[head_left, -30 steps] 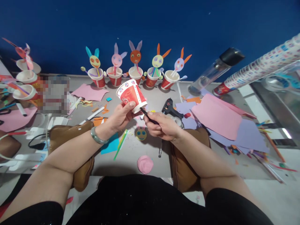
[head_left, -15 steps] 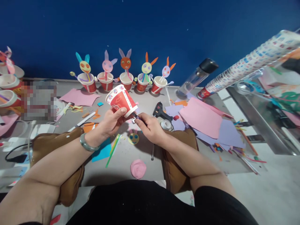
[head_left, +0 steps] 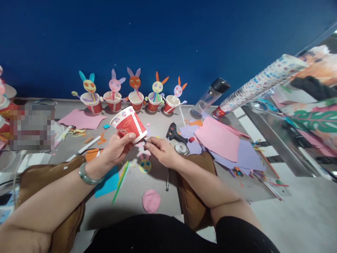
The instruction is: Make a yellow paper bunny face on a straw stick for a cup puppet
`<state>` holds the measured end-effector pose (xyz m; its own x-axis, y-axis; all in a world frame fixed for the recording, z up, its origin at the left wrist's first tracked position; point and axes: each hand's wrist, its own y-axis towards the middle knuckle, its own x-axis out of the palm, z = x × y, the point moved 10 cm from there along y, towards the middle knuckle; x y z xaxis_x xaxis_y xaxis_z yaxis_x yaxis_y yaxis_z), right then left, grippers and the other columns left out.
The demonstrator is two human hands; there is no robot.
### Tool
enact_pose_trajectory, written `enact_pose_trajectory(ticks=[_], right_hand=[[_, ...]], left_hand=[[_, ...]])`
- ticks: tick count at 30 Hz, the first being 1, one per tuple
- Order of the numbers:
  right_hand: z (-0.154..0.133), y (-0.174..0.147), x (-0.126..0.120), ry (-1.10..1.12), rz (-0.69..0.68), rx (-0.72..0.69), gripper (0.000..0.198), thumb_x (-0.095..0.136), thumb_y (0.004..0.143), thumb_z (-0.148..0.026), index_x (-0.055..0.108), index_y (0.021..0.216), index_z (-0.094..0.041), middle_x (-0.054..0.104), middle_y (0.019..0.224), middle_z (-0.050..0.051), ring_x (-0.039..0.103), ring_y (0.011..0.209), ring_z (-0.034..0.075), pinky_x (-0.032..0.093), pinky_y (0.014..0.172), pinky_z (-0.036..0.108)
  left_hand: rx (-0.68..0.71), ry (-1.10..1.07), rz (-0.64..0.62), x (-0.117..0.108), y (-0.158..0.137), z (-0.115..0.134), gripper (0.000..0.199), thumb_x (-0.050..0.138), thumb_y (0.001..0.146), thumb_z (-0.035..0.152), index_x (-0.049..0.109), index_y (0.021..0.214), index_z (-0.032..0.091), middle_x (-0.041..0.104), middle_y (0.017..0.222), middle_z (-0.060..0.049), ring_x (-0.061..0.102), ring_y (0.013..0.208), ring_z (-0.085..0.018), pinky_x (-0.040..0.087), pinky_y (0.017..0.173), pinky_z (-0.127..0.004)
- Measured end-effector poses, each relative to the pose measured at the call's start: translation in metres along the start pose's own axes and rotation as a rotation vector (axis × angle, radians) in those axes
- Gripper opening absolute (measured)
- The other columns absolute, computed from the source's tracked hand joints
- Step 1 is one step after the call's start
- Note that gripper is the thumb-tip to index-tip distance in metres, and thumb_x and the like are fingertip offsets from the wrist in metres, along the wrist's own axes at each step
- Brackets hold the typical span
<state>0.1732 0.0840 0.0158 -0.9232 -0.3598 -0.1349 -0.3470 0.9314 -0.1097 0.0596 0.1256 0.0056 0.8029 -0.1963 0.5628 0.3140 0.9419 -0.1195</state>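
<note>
My left hand (head_left: 119, 147) is wrapped round a red and white paper cup (head_left: 131, 125), holding it tilted above the table with its mouth toward the upper left. At the cup's base, my right hand (head_left: 159, 151) pinches a slim dark tool (head_left: 144, 141). Its tip meets the base edge; fingers cover most of it, so its kind is unclear. Below the hands lies a yellow paper rabbit face (head_left: 144, 166) with pink ears. A round pink paper piece (head_left: 151, 201) is closer to my body.
Several paper cups with rabbit figures (head_left: 136, 102) line the blue wall. A black glue gun (head_left: 172, 132), tape roll (head_left: 181, 148) and pink paper (head_left: 218, 138) lie to the right. Beyond stand a clear bottle (head_left: 206, 98) and a leaning cup stack (head_left: 259, 86). Brown cushions (head_left: 197, 186) flank me.
The camera view has shifted, moving everything a little left and down in the picture. My hands keep nearly the same hold; less of the dark tool shows between my right fingers and the cup.
</note>
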Motion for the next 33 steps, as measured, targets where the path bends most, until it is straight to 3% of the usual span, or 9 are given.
enact_pose_trajectory(ticks=[4,7,11,14,16,18,22,25,33], right_hand=[[-0.007,-0.005,-0.013,-0.373,0.158,-0.089,0.024,0.052,0.097,-0.041,0.058,0.088,-0.02,0.054,0.066,-0.003,0.047,0.06,0.011,0.035,0.063,0.026],[-0.007,-0.008,-0.015,-0.468,0.197,-0.074,0.025,0.051,0.098,-0.043,0.061,0.098,-0.02,0.058,0.068,-0.001,0.049,0.06,0.012,0.034,0.064,0.027],[-0.004,-0.006,-0.003,-0.17,0.057,-0.05,0.036,0.047,0.098,-0.051,0.06,0.088,-0.019,0.053,0.064,-0.003,0.047,0.059,0.011,0.036,0.06,0.026],[0.007,-0.004,0.013,0.221,-0.1,0.066,0.048,0.045,0.095,-0.063,0.058,0.084,-0.019,0.035,0.05,-0.01,0.03,0.047,0.009,0.029,0.049,0.024],[0.01,-0.003,0.018,0.35,-0.136,0.115,0.049,0.048,0.092,-0.067,0.057,0.084,-0.019,0.027,0.047,-0.012,0.023,0.044,0.008,0.024,0.046,0.023],[0.008,-0.002,0.014,0.294,-0.112,0.088,0.047,0.052,0.09,-0.066,0.058,0.083,-0.019,0.029,0.048,-0.012,0.025,0.045,0.008,0.025,0.047,0.023],[-0.005,-0.002,-0.004,-0.077,0.044,-0.018,0.035,0.056,0.093,-0.052,0.058,0.083,-0.019,0.045,0.057,-0.007,0.04,0.055,0.009,0.032,0.056,0.024],[-0.011,-0.004,-0.012,-0.258,0.141,-0.066,0.027,0.054,0.094,-0.044,0.058,0.085,-0.019,0.05,0.063,-0.005,0.043,0.062,0.01,0.034,0.062,0.024],[0.003,-0.001,0.0,-0.005,-0.027,-0.023,0.05,0.048,0.095,-0.066,0.062,0.089,-0.018,0.039,0.052,-0.008,0.037,0.049,0.009,0.03,0.05,0.023]], left_hand=[[-0.026,0.026,0.033,-0.005,-0.001,-0.005,0.044,0.093,0.061,0.043,0.068,0.086,0.016,0.071,0.075,0.0,0.065,0.065,-0.013,0.054,0.064,-0.024],[-0.043,0.031,0.031,-0.002,-0.004,-0.005,0.046,0.093,0.06,0.045,0.069,0.086,0.016,0.07,0.073,0.0,0.065,0.065,-0.014,0.055,0.065,-0.026],[-0.035,0.042,0.014,0.001,-0.006,-0.002,0.046,0.092,0.063,0.045,0.071,0.092,0.016,0.073,0.078,-0.002,0.068,0.065,-0.016,0.057,0.063,-0.028],[-0.021,0.039,0.004,0.001,-0.006,0.0,0.045,0.091,0.065,0.043,0.071,0.097,0.018,0.076,0.085,-0.003,0.071,0.069,-0.018,0.058,0.064,-0.029],[-0.006,0.034,0.003,0.0,-0.005,0.001,0.044,0.091,0.065,0.042,0.071,0.096,0.018,0.077,0.088,-0.003,0.072,0.072,-0.019,0.058,0.067,-0.029],[0.002,0.035,0.005,-0.002,-0.004,0.002,0.044,0.091,0.065,0.042,0.071,0.096,0.019,0.077,0.09,-0.003,0.073,0.075,-0.019,0.058,0.07,-0.029],[0.021,0.044,0.021,-0.006,-0.002,0.003,0.04,0.09,0.066,0.041,0.072,0.095,0.02,0.078,0.092,-0.003,0.073,0.079,-0.019,0.058,0.074,-0.028],[0.01,0.039,0.011,-0.006,-0.002,0.001,0.036,0.089,0.068,0.04,0.073,0.094,0.02,0.078,0.091,-0.003,0.073,0.079,-0.018,0.059,0.074,-0.028],[0.018,-0.043,0.023,-0.003,0.0,0.01,0.049,0.092,0.065,0.045,0.072,0.101,0.017,0.079,0.093,-0.006,0.076,0.086,-0.022,0.062,0.088,-0.036]])
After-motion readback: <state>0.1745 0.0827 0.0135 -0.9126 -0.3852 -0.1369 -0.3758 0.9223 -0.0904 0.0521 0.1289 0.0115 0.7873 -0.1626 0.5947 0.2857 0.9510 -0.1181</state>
